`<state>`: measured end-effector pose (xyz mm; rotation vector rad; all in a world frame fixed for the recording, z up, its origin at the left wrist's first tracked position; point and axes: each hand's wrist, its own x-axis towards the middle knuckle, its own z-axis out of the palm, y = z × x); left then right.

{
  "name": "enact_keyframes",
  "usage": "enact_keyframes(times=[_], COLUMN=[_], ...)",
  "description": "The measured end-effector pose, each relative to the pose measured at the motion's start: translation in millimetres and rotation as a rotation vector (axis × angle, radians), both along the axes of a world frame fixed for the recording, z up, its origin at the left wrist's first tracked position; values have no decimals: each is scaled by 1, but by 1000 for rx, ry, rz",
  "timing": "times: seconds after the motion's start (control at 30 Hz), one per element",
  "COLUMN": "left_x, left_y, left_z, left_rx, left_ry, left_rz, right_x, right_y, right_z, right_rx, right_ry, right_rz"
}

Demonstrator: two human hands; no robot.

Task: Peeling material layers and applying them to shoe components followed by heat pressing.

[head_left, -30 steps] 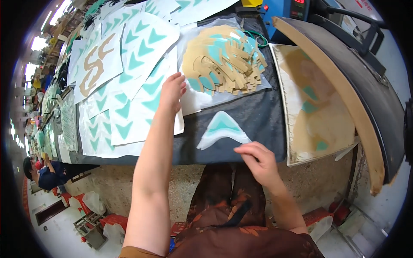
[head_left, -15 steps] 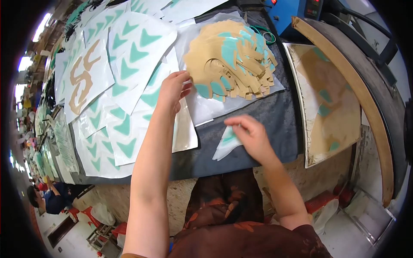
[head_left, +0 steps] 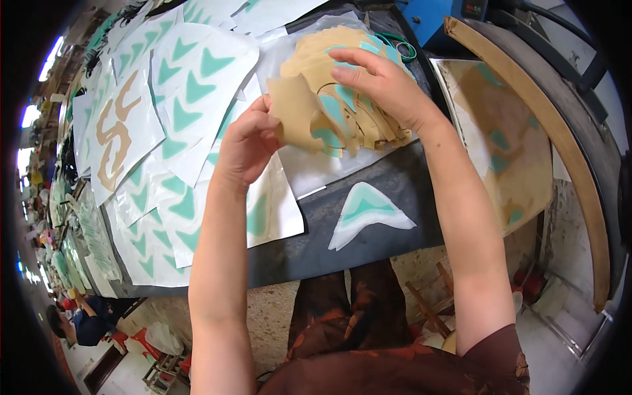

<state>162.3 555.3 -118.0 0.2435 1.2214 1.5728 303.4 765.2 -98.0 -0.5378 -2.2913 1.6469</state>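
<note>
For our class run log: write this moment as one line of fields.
left hand: pinching tan cut-out | right hand: resting on stack of tan pieces | teal-and-white arrow piece: flat on dark table, untouched

Workshop: cut-out sheets (head_left: 178, 85) across workbench (head_left: 368, 230).

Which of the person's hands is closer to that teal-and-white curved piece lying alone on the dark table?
The left. The left hand is up and to the left of the teal-and-white piece, pinching a tan cutout. The right hand rests farther up, on the tan pile.
</note>
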Motion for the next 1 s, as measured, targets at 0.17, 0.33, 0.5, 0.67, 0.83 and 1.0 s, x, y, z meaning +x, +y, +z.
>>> enact_keyframes(times=[0.17,0.33,0.5,0.67,0.83,1.0], left_x=[18,41,83,135,187,247], left_y=[-4,-3,5,42,92,139], left_z=[37,45,62,74,85,100], left_rx=[210,253,330,290,105,74], left_ry=[-203,-274,-442,-444,-240,-157], left_rz=[-105,-195,-283,-454,-649,-705], right_x=[15,66,136,217,296,358], right_y=[0,-15,-36,-55,-48,-22], right_z=[14,29,38,36,56,59], right_rx=[-432,-546,-574,-735,-751,-868], right_ry=[-80,-51,12,136,160,201], right_rz=[250,411,307,60,-227,-369])
